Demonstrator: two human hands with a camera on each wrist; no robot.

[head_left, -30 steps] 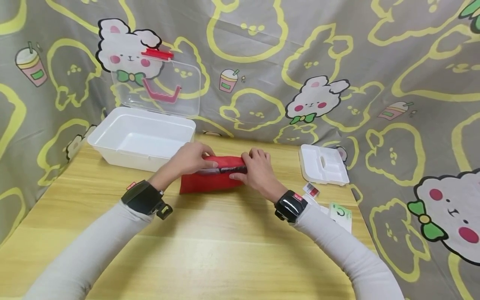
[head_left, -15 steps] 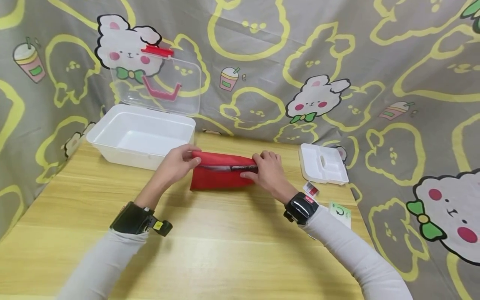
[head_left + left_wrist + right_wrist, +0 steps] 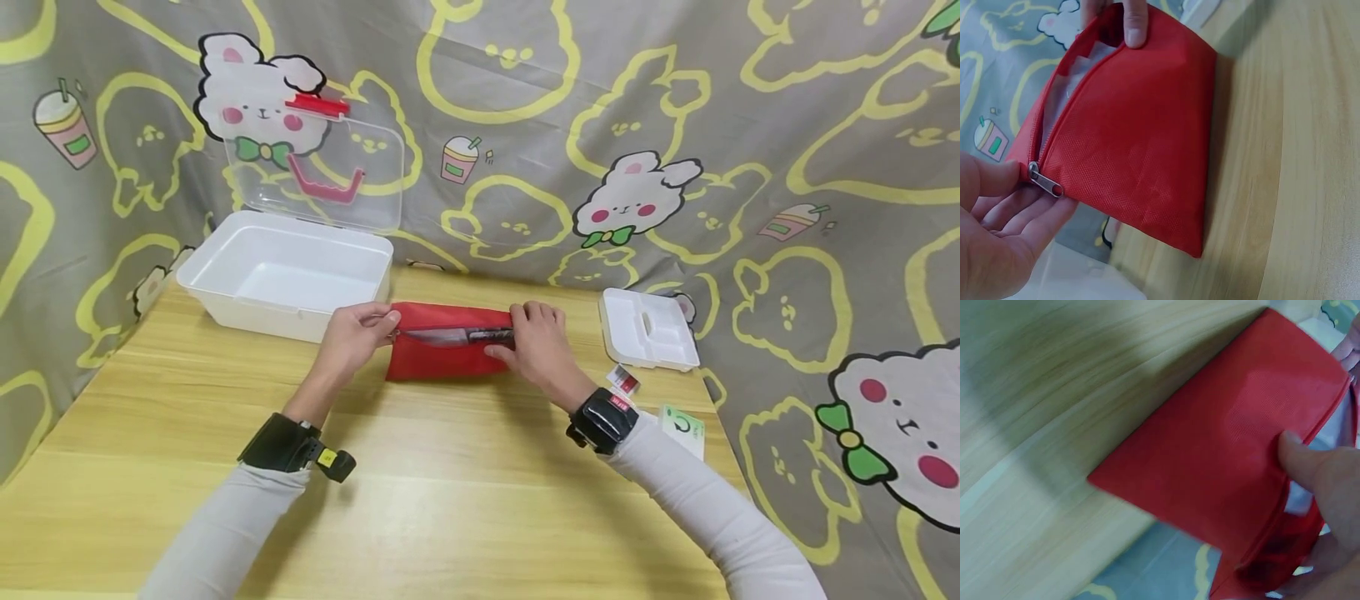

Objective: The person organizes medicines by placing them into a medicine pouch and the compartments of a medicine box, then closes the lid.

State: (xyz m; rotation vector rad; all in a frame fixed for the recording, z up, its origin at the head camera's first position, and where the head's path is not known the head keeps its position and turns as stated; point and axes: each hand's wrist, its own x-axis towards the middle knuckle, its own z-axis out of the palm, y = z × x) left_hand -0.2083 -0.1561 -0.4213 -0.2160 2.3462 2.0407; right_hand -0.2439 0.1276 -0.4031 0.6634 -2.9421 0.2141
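Note:
A red fabric zipper pouch [image 3: 442, 365] stands on its lower edge on the table, its long mouth unzipped and gaping. With thumb and fingers, my left hand [image 3: 352, 340] pinches the pouch's left end. The metal zipper pull [image 3: 1046, 181] hangs beside those fingers in the left wrist view. At the other end my right hand [image 3: 542, 346] grips the pouch, thumb [image 3: 1300, 462] on the near side and fingers over the far side. Something pale [image 3: 1066, 94] shows through the opening; its kind cannot be made out.
Behind on the left stands a white plastic box [image 3: 225, 304], its clear lid [image 3: 258, 196] raised. A white compartment tray [image 3: 630, 337] lies at the right back. Near the right forearm are a small tag [image 3: 622, 380] and a green-and-white card [image 3: 682, 425]. A patterned curtain [image 3: 517, 242] hangs behind.
The pouch has shifted to the right with my right hand. My left hand has moved off the mouth to the left end, and the mouth gapes wider.

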